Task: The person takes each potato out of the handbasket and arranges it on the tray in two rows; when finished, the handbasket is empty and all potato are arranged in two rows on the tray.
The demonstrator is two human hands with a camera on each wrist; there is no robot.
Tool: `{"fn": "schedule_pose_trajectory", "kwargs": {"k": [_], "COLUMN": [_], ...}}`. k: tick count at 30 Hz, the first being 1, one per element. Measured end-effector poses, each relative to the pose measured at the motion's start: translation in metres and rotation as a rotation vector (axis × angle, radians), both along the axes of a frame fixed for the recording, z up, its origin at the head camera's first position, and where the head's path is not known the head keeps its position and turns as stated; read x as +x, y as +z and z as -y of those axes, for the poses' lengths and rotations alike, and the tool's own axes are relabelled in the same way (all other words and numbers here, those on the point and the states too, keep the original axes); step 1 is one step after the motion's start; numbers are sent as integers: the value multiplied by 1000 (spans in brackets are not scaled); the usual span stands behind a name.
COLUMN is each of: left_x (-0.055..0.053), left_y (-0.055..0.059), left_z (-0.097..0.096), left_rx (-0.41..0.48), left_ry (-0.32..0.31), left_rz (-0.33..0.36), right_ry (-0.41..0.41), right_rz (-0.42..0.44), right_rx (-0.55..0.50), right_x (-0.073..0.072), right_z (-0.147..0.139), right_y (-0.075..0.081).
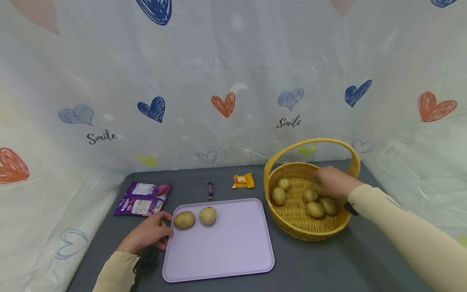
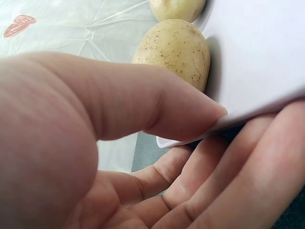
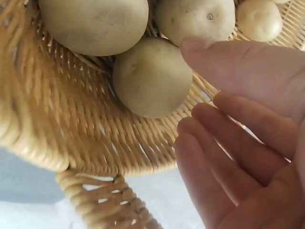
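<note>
My left hand [image 1: 147, 233] grips the left rim of a lilac tray [image 1: 222, 247]; in the left wrist view the thumb lies on the rim and the fingers are beneath it. Two potatoes, one oval [image 1: 184, 220] and one rounder [image 1: 208, 215], lie in the tray's far left corner. At the right, my right hand [image 1: 333, 182] reaches into a yellow wicker basket [image 1: 297, 233] holding several potatoes. The right wrist view shows its thumb and loosely extended fingers spread apart, fingertips close beside a potato [image 3: 152, 78], with nothing held.
A purple snack packet [image 1: 144, 198] lies behind the left hand. Beyond the tray are a small purple wrapped candy [image 1: 211, 190] and an orange packet [image 1: 243, 181]. The basket's tall handle [image 1: 310, 140] arches over the right hand. A heart-printed sheet [image 1: 226, 61] hangs behind the dark table.
</note>
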State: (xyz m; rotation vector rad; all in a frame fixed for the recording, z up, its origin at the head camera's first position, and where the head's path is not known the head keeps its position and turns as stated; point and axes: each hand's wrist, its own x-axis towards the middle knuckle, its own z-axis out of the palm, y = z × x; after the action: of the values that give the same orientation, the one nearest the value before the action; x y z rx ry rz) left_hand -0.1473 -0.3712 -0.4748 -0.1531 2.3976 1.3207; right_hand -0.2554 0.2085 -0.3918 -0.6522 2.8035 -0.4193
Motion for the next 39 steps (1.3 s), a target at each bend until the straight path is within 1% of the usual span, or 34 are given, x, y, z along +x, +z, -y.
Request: {"fn": "schedule_pose_trajectory", "kwargs": {"k": [2, 5, 10, 19, 29, 32, 36, 39], "left_x": [2, 5, 7, 7, 4, 3, 3, 3], "left_y": [-2, -6, -9, -5, -5, -3, 0, 3], "left_z": [-1, -2, -4, -6, -5, -5, -5, -4], "left_rx": [-5, 0, 35, 38, 25, 14, -3, -10], "left_ry": [4, 6, -6, -4, -6, 0, 11, 12], "left_rz": [5, 10, 7, -3, -7, -8, -8, -13], "right_ry": [-10, -12, -24, -21, -18, -29, -42, -45], "right_rz": [14, 12, 25, -21, -32, -41, -62, -115], "right_rx": [11, 25, 43, 51, 48, 21, -40, -92], "right_x": [-1, -2, -2, -6, -7, -6, 0, 8], "right_z": [0, 0, 2, 3, 1, -2, -1, 3], "right_y": [-3, -7, -9, -18, -21, -18, -8, 2]}}
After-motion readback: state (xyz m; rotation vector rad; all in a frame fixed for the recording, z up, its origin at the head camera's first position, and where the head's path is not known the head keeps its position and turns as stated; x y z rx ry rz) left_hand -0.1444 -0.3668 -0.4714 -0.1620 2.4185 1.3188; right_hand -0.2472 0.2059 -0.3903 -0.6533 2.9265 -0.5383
